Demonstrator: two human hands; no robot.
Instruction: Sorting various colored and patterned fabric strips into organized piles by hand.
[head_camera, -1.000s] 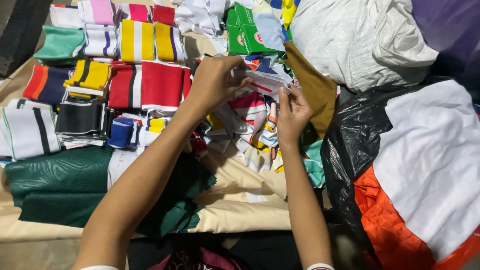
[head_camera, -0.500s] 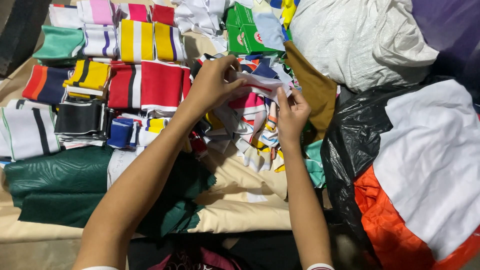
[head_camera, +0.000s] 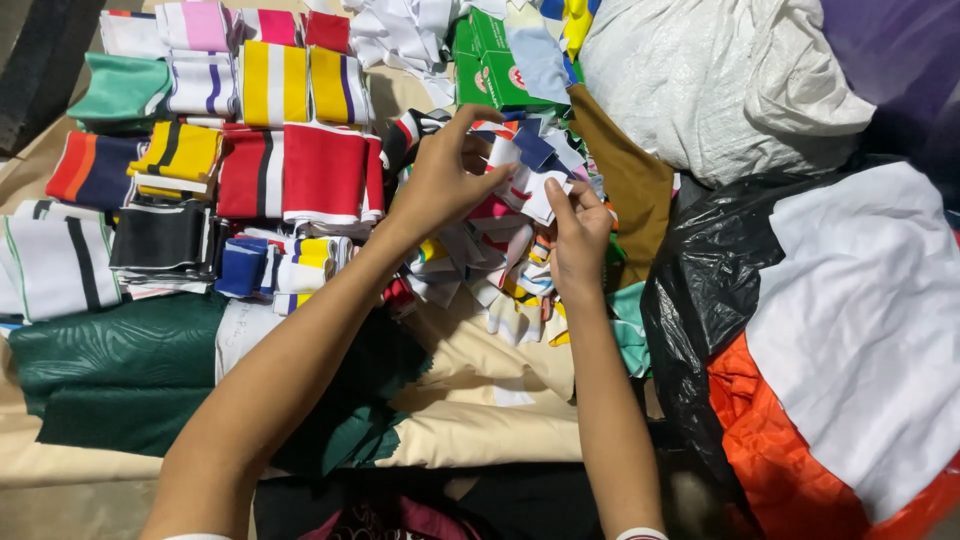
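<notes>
red-white folded cloth (head_camera: 325, 172), green box (head_camera: 487, 62)

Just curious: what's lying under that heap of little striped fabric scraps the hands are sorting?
Under the scrap heap lies cream cloth, beside dark green cloth. Whatever sits beneath the heap's middle is covered.

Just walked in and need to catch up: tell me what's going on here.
A person is working with both hands over a loose pile of small striped fabric pieces. The left hand and the right hand together pinch a small white, red and blue piece held up above the pile. To the left, folded striped bands lie sorted in rows by colour. A green box sits beyond the hands, and a black plastic bag holding white and orange cloth lies on the right.
</notes>
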